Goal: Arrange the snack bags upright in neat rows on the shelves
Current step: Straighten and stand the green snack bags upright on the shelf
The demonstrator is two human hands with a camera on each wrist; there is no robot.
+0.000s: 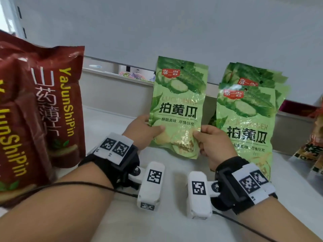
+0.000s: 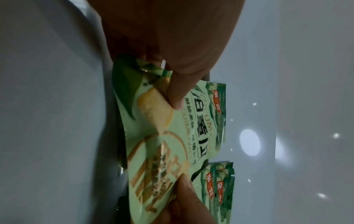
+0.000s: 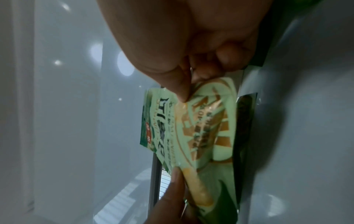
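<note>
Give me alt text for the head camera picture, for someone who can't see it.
Two hands, the left hand and the right hand, each pinch a lower edge of a green cucumber snack bag, holding it upright on a white shelf. A row of matching green bags stands to its right, dark red bags to its left.

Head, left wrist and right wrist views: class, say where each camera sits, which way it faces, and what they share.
Head: on the head, facing forward and down at the shelf; shows both forearms, left hand and right hand.
Left wrist: on the left wrist, looking along the hand; shows its thumb on the green cucumber bag.
Right wrist: on the right wrist, looking along the hand; shows its fingers pinching the bag.
Shared: all three show the green cucumber bag.
</note>
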